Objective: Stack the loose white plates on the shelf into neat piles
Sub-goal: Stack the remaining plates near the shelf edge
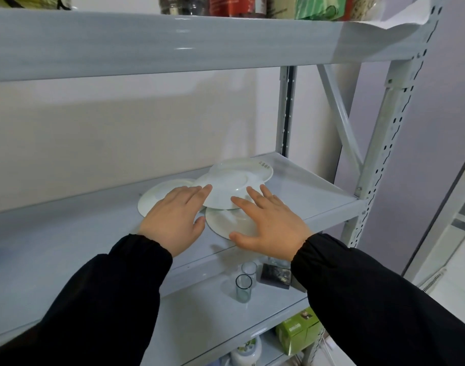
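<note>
Several white plates lie overlapping and upside down on the grey middle shelf (305, 196). A top plate (226, 188) rests tilted over the others, with a rear plate (252, 166) behind it, a left plate (153, 198) and a front plate (223, 223) near the shelf edge. My left hand (173, 217) is spread over the left plate, fingertips touching the top plate's left rim. My right hand (268, 225) lies flat over the front plate, fingers reaching the top plate's right rim. Neither hand grips anything.
The upper shelf beam (173, 40) hangs close above, with bags and packets on top. On the shelf below stand two clear glasses (243, 287) and a dark packet (275, 276). A green box (297, 328) sits lower down. Upright posts (384, 143) bound the right side.
</note>
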A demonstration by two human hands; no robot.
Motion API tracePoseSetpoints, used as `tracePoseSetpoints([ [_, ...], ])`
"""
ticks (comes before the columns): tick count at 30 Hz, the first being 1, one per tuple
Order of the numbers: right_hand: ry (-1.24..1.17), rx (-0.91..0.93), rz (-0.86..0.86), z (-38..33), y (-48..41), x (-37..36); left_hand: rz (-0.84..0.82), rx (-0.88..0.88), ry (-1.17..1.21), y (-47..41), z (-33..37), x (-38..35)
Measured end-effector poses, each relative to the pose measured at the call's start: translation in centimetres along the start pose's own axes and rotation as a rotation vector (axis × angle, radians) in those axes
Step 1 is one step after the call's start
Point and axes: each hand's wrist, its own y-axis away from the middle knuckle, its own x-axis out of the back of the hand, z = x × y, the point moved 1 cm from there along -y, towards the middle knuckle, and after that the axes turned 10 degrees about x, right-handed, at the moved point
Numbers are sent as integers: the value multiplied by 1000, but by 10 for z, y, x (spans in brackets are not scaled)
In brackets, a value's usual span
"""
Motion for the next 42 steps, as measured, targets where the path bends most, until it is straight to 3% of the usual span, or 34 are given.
tracePoseSetpoints([
  [13,6,-81,23,12,-5,6,-216,-123,-59,-67,-4,-49],
  [18,8,-88,27,14,-3,6,-179,-87,-68,-73,-2,-54],
  [22,13,-91,32,16,-3,5,-98,-66,-229,-76,5,-51],
  [25,14,-70,48,15,-2,4,-1,-6,-254,-81,4,-44],
  [31,-27,9,198,5,-1,9,149,130,70,-79,-21,-13],
  [36,-25,79,173,-10,-14,4,304,410,307,-59,-60,15],
  [42,-69,206,142,-46,-39,-14,358,700,517,0,-113,41],
])
